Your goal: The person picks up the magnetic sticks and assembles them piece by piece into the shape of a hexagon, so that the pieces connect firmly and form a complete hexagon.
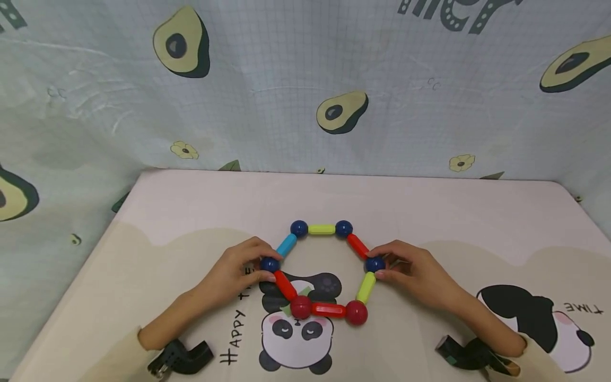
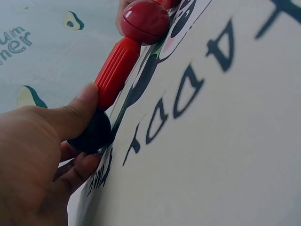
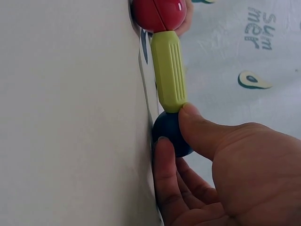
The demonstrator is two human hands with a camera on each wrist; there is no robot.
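Note:
A closed six-sided ring of coloured rods and balls lies on the table, in the middle of the head view. At its left corner my left hand [image 1: 236,268] holds a dark blue ball [image 2: 91,134] between thumb and fingers, the thumb reaching onto the red rod [image 2: 117,70]. My right hand [image 1: 420,273] pinches another dark blue ball [image 3: 171,134] at the right corner, thumb tip by the yellow-green rod [image 3: 169,70]. Two red balls [image 1: 356,313] joined by a red rod [image 1: 328,310] form the near side. Two dark blue balls [image 1: 299,228] and a yellow-green rod [image 1: 322,229] form the far side.
The pale table mat [image 1: 191,196] carries a printed panda [image 1: 297,339], lettering and a printed dog [image 1: 539,318]. Behind the far table edge hangs a curtain [image 1: 267,63] with avocado prints. Black wrist-worn devices [image 1: 183,358] sit at both sleeves.

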